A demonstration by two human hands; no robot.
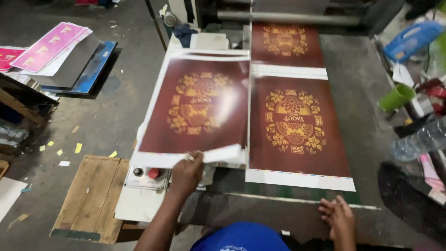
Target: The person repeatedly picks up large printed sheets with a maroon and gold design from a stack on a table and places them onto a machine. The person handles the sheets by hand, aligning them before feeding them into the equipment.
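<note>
The left hand (188,169) is pinching the near white edge of a dark red printed sheet (197,104), lifting it at about ten o'clock from the person, while the right hand (338,216) is lying flat and loose on the table edge (278,200) at four o'clock, gripping nothing. A second printed sheet (295,123) is lying flat just beside it at one o'clock. Held by one edge only, the lifted sheet is sagging and could crease, or drag across and scuff its neighbour.

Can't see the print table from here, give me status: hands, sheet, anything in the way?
Left hand grips lifted maroon sheet by its near edge. Right hand open on table edge. Second printed sheet lies flat alongside.
</note>
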